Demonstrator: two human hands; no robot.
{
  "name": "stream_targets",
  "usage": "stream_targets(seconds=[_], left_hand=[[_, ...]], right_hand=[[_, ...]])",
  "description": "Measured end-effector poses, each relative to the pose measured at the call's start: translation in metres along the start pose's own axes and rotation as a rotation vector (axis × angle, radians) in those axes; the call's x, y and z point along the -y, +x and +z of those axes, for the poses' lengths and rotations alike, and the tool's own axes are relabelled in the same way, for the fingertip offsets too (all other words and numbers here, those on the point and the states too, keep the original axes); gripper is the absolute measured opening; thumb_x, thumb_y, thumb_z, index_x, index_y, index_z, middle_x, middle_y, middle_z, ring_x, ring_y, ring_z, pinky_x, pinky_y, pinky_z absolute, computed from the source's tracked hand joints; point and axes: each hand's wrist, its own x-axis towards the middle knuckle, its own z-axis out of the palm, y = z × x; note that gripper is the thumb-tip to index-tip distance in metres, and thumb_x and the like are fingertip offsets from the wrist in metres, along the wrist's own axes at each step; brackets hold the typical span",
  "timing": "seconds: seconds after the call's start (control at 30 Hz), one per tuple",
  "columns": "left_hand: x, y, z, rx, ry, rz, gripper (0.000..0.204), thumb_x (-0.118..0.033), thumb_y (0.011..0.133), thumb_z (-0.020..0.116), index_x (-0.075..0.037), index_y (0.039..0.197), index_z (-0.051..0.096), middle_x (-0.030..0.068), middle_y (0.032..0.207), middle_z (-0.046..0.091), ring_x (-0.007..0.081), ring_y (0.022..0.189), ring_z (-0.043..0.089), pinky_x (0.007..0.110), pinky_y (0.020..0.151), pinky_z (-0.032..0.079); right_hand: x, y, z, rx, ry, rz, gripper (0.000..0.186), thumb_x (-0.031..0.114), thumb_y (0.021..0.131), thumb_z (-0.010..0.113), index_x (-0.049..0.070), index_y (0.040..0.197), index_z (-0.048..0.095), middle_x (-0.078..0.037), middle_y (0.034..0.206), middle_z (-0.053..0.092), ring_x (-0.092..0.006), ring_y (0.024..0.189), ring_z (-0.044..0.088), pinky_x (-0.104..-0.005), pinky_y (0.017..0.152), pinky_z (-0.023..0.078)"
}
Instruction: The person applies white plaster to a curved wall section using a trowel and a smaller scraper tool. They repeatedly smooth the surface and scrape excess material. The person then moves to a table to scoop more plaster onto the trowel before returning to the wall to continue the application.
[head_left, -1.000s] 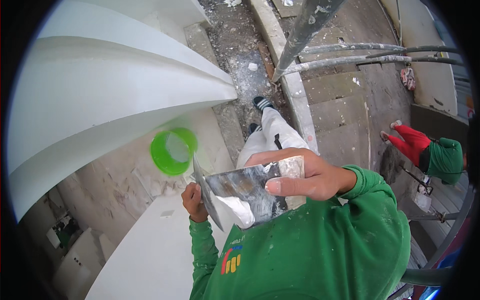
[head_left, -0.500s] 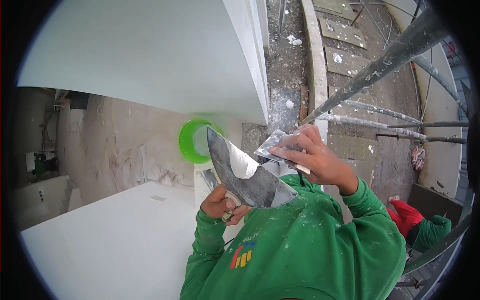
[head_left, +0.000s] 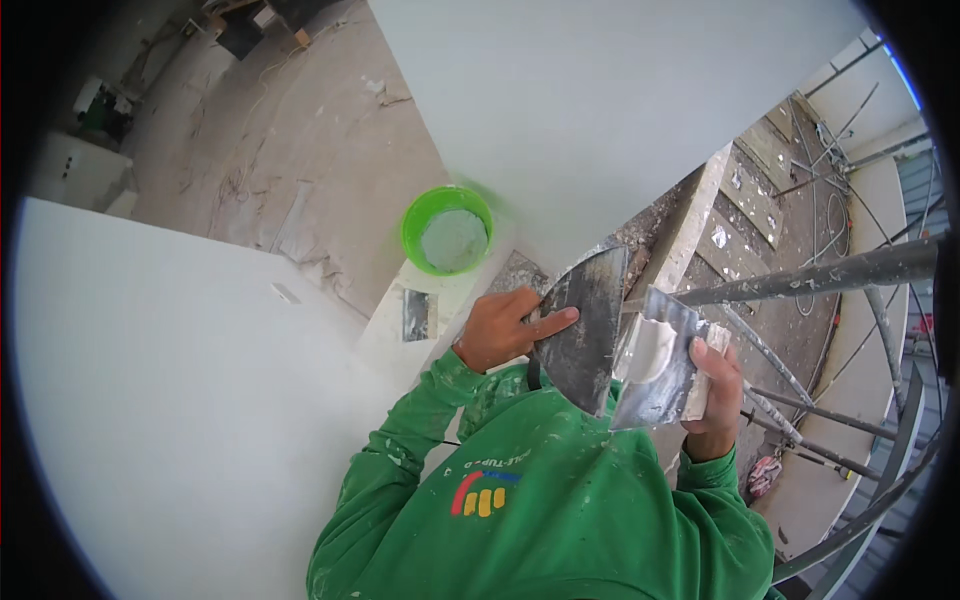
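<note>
My left hand is closed round a broad, half-moon putty knife, with the index finger laid along its grey, smeared blade. My right hand grips a rectangular metal filling blade by its pale, crusted back strip, thumb on top. A thick lump of white putty sits on that blade, near the edge facing the half-moon knife. Both blades are held close together in front of my chest; whether they touch I cannot tell. Beyond my left hand stands a bright green bucket with whitish putty inside.
The bucket stands on a pale ledge, where a small rectangular metal plate also lies. White wall surfaces rise on the left and ahead. Splattered scaffold poles cross the right side, above boards and rubble.
The lump of putty has gone from the half-moon knife onto the rectangular blade. Both hands have turned their tools, the half-moon knife now more upright. The whole view has swung round.
</note>
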Motion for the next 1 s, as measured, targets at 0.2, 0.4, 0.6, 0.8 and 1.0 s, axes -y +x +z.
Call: stream_targets(seconds=[0.2,0.4,0.6,0.8,1.0], left_hand=[[-0.009,0.006,0.006,0.358,-1.662,-0.776,0.016,-0.023,0.099,0.049,-0.009,0.091,0.052,0.0110,0.084,0.049,0.0174,0.054,0.049,0.027,0.047,0.043],[-0.041,0.023,0.001,0.426,-2.241,-0.843,0.018,-0.022,0.101,0.046,-0.010,0.089,0.040,0.0079,0.076,0.040,0.0152,0.056,0.046,0.022,0.027,0.033],[-0.025,0.027,-0.022,0.417,-1.606,-0.993,0.016,-0.021,0.102,0.044,-0.005,0.103,0.043,0.0057,0.072,0.048,0.0107,0.048,0.046,0.023,0.038,0.038],[-0.059,0.082,-0.008,0.428,-0.964,-1.044,0.038,-0.019,0.099,0.048,0.003,0.127,0.036,0.0141,0.074,0.056,0.0264,0.057,0.056,0.035,0.053,0.045],[-0.039,0.055,0.035,0.915,-0.492,-0.565,0.056,-0.025,0.097,0.050,0.016,0.131,0.033,0.0363,0.096,0.058,0.0474,0.089,0.057,0.047,0.078,0.045]], right_hand=[[-0.004,0.023,-0.030,-0.195,-0.112,-0.997,0.052,0.039,0.095,0.052,-0.001,0.128,0.048,-0.016,0.127,0.055,-0.0272,0.115,0.056,-0.0423,0.098,0.046],[-0.020,0.030,-0.002,0.162,-0.782,-1.094,0.038,0.030,0.092,0.055,0.012,0.126,0.052,-0.008,0.113,0.048,-0.0297,0.106,0.053,-0.0507,0.099,0.043],[0.013,0.055,-0.058,0.023,-1.542,-0.994,0.033,0.007,0.079,0.060,0.003,0.112,0.062,-0.011,0.097,0.057,-0.0296,0.091,0.053,-0.0485,0.091,0.038],[-0.031,0.047,-0.062,-0.090,-1.772,-1.222,0.035,0.017,0.073,0.066,0.012,0.108,0.067,0.002,0.099,0.057,-0.0172,0.090,0.051,-0.0446,0.086,0.035],[0.023,0.048,-0.081,-0.315,-1.790,-1.500,0.024,0.016,0.079,0.065,0.015,0.103,0.067,0.005,0.098,0.055,-0.0150,0.091,0.051,-0.0456,0.090,0.032]])
